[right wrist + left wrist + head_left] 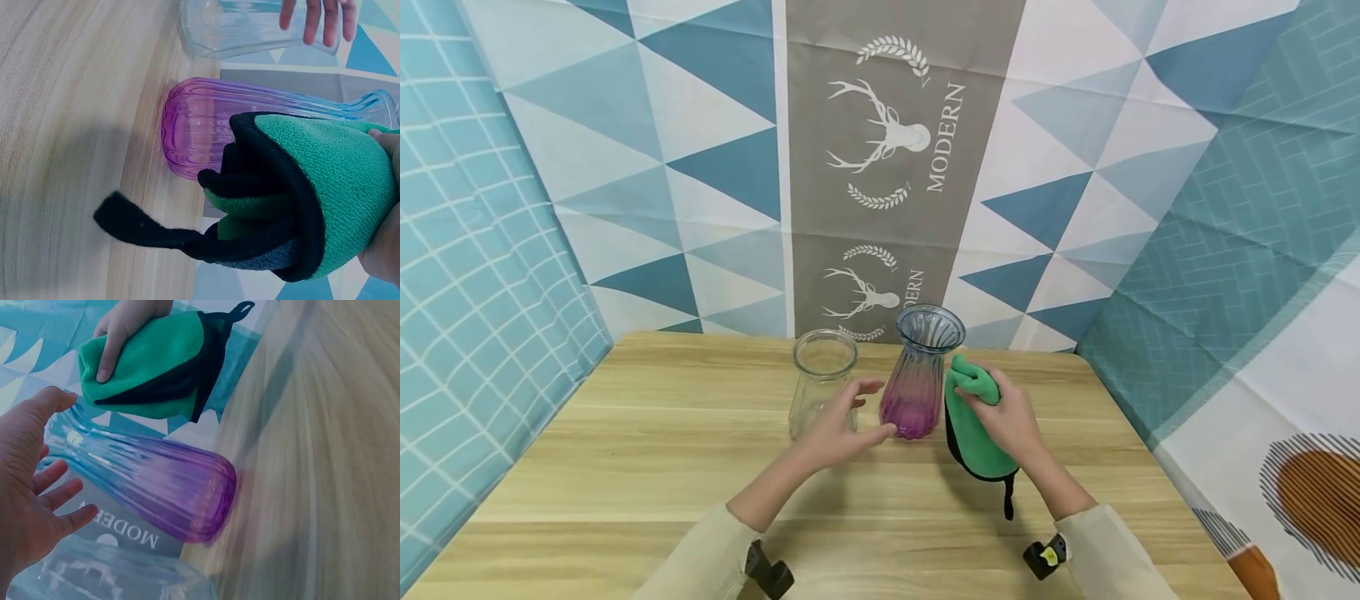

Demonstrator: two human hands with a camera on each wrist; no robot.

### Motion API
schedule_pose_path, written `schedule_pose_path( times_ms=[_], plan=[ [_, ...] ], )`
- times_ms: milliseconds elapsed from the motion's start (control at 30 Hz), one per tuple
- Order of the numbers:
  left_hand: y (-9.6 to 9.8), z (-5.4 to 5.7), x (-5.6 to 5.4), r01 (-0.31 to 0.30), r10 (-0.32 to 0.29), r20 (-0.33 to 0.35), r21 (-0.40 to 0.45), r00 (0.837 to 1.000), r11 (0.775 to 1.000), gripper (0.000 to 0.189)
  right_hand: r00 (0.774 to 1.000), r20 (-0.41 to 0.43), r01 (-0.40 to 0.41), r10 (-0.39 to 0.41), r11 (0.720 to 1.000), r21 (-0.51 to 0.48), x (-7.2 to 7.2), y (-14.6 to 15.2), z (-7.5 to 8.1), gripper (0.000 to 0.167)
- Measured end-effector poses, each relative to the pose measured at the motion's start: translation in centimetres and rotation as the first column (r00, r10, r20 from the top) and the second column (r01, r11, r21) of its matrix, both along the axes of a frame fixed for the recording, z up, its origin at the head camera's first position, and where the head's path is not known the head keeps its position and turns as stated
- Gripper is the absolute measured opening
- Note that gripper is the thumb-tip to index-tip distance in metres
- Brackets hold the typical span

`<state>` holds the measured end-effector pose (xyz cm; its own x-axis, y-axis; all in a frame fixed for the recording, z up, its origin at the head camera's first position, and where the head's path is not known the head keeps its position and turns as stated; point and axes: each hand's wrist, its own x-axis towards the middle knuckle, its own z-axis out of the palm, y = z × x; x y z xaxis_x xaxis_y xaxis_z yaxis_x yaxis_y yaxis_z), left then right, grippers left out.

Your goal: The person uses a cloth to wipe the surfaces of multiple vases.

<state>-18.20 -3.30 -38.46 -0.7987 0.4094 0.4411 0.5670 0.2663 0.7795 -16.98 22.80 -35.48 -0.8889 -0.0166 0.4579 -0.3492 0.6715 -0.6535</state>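
Observation:
A ribbed glass vase (916, 375), blue at its flared rim and purple-pink at the base, stands upright on the table. My left hand (838, 429) is just left of it, fingers spread and thumb apart, holding nothing. In the left wrist view the fingers (65, 494) reach around the vase's neck side with a gap showing. My right hand (1006, 412) grips a folded green cloth (977, 433) with black edging and a black hanging loop, held right beside the vase. Behind my left hand stands a clear glass jar (823, 358), partly hidden by it.
The wooden table (647, 433) ends at the back against a patterned hanging (730, 167) with triangles and deer heads. A blue tiled-pattern sheet (467, 250) borders the left side, and a teal and white sheet (1225, 275) borders the right.

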Motion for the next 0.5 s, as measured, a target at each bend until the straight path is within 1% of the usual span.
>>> schedule_pose_path(
  times_ms=[167,333,500],
  plan=[
    [1.1,0.3,-0.6,-0.032,0.032,0.026,0.016,0.999,0.999,0.067,1.000,0.000,0.027,-0.027,1.000,0.004,-0.1,-0.1,0.0,0.045],
    [2.1,0.4,-1.3,-0.047,0.043,0.058,0.067,0.997,0.997,0.070,0.999,0.005,0.034,-0.034,0.999,-0.023,-0.2,-0.3,0.0,0.043],
    [3.1,0.3,-2.3,-0.065,0.058,0.098,0.080,0.994,0.995,0.075,0.998,0.017,0.066,-0.065,0.997,-0.047,-0.5,-0.4,-0.1,0.042]
  ],
)
